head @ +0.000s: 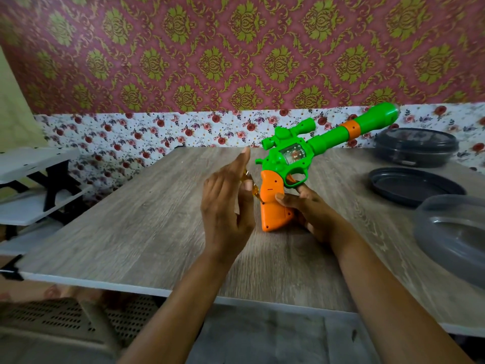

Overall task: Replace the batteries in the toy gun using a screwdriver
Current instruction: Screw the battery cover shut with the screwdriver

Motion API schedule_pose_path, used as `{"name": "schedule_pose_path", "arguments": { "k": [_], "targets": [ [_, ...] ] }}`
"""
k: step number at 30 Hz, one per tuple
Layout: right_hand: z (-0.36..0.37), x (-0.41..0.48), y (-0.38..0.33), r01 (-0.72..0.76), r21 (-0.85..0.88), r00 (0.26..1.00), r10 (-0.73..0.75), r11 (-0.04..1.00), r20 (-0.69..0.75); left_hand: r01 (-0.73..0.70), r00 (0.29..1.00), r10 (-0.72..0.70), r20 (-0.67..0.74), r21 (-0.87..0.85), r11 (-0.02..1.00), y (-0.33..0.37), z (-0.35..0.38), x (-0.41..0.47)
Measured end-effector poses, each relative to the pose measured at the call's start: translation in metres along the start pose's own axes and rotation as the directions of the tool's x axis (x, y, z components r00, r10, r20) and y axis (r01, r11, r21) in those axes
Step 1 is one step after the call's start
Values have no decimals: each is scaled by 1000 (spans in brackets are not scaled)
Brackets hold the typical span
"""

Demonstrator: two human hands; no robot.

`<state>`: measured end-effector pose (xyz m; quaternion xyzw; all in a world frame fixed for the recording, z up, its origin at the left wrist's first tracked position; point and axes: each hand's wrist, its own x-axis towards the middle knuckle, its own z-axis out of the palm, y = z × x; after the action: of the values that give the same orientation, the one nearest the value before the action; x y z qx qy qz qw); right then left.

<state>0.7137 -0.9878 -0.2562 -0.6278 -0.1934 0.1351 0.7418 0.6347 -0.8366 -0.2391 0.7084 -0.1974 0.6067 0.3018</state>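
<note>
Fingers of my right hand (312, 214) wrap the lower back of the orange handle (274, 203), thumb pressed on its near face and one fingertip poking up under the trigger guard, so that hand is clamped on the toy gun (291, 158) and props it butt-down on the wooden table (131, 219). My left hand (227, 203) sits at nine o'clock of the handle, palm turned toward it, fingers loosely curled around a small amber-handled screwdriver (253, 186); the tool is mostly hidden behind the palm, and its tip appears to meet the left edge of the handle, though I cannot tell whether it is seated in a screw. From the handle the green body rises with a clear window in its side, a scope on top, and a long barrel with an orange band running off toward one o'clock. I judge the gun to be hollow moulded plastic: light, stiff, a little slick and top-heavy with that barrel, so holding low on the handle while bracing the butt on the table is sensible. Out at three o'clock lie a dark lid (414, 185), a dark round container (416, 147) behind it, and a translucent grey bowl (456, 237) nearer me.
</note>
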Motion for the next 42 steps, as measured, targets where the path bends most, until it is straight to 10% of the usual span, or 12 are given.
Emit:
{"name": "schedule_pose_path", "arguments": {
  "k": [42],
  "targets": [
    [6, -5, -5, 14, 48, 1000, -14, 999, 15, 14, 1000, -14, -5, -7, 1000, 2, 0, -1]
  ]
}}
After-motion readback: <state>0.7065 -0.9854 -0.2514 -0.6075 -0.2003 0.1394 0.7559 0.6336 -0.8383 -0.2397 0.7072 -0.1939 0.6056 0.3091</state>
